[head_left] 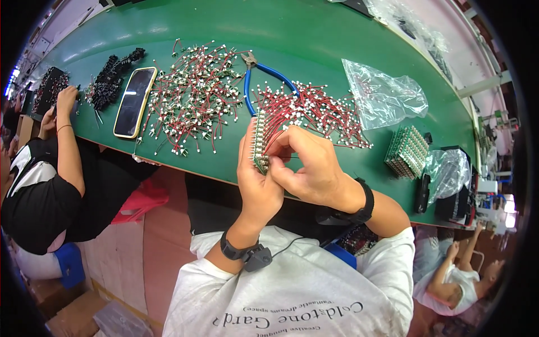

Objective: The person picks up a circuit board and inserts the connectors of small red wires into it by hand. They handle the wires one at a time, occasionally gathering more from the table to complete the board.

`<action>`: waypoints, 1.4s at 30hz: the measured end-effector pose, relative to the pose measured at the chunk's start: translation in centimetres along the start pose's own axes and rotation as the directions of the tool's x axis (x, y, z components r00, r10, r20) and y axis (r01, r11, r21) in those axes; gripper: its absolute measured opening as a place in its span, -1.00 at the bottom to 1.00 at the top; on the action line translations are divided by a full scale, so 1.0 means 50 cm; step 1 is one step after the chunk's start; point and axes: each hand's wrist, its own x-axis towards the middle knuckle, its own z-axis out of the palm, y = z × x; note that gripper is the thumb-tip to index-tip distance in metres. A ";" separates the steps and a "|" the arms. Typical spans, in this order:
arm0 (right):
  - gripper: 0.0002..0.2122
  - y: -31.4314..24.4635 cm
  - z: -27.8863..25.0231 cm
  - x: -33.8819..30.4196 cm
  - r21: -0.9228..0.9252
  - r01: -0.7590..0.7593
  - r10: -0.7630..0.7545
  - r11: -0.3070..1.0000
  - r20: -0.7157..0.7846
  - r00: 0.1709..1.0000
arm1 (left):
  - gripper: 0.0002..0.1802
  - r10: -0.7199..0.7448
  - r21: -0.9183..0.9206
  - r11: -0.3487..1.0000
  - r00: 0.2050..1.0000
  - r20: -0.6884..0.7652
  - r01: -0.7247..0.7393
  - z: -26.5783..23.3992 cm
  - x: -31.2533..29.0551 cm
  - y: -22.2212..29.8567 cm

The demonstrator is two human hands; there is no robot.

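My left hand [257, 188] grips a narrow strip of green circuit boards [259, 137] upright above the near edge of the bench, with a row of metal pins along it. My right hand [311, 165] is closed in a pinch at the strip's right side, holding a thin connector wire [273, 140] against it; the fingers hide the wire's end. Just beyond, a pile of red connector wires [320, 109] with white plugs lies on the bench. Blue-handled pliers [247, 84] stand open behind the strip, one handle reaching over the wires.
On the green bench [191, 25], left, lie a heap of wired boards [196, 95], a phone [135, 102] and black cables [112, 78]. A clear plastic bag [382, 95] and stacked boards [407, 151] are right. A co-worker's hand [66, 98] works at far left.
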 end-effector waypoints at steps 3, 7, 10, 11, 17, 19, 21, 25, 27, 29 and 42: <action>-0.83 -0.006 0.000 0.002 -0.008 -0.001 0.001 1.000 -0.005 1.000 | -0.35 0.001 0.027 1.000 0.999 -0.044 0.000 0.004 -0.002 0.004; -0.83 -0.004 0.001 0.001 -0.034 0.003 -0.003 0.999 -0.013 1.000 | -0.34 0.033 0.061 0.998 0.999 -0.035 -0.031 0.001 -0.004 -0.006; -0.83 -0.004 0.003 -0.003 -0.048 0.021 -0.021 0.999 -0.014 1.000 | -0.33 0.083 0.180 0.980 0.996 -0.016 -0.079 0.000 -0.004 -0.006; -0.83 -0.003 0.004 -0.003 -0.047 0.020 -0.021 0.999 -0.014 1.000 | -0.34 0.108 0.243 0.964 0.994 -0.003 -0.104 0.000 -0.004 -0.001; -0.77 0.000 0.001 0.002 -0.090 0.052 -0.052 0.995 0.000 0.999 | -0.33 0.092 0.283 0.957 0.994 -0.066 -0.070 -0.003 0.000 0.005; -0.72 0.002 0.007 0.000 -0.123 0.094 -0.097 0.988 -0.021 0.995 | -0.31 0.114 0.305 0.948 0.992 -0.061 -0.091 -0.001 -0.001 0.005; -0.72 0.007 0.010 -0.003 -0.139 0.093 -0.095 0.986 -0.012 0.995 | -0.32 0.081 0.310 0.949 0.994 -0.079 -0.053 -0.001 0.002 0.007; -0.71 0.007 -0.003 0.008 -0.111 0.029 -0.031 0.993 -0.020 0.999 | -0.32 0.115 0.308 0.945 0.993 -0.013 -0.106 -0.009 0.014 0.021; -0.74 0.029 -0.020 0.032 -0.228 0.057 -0.094 0.972 -0.154 0.984 | -0.34 -0.079 0.141 0.986 0.991 -0.106 0.094 -0.029 0.015 0.020; -0.77 0.069 -0.054 0.050 -0.250 0.040 -0.101 0.967 -0.236 0.967 | -0.46 -0.075 0.015 0.997 0.973 -0.220 0.080 -0.053 0.025 0.025; -0.88 0.149 -0.024 0.040 -0.430 0.261 -0.126 0.865 0.317 0.940 | -0.63 -0.080 -0.121 0.992 0.939 -0.335 0.042 -0.084 0.047 0.052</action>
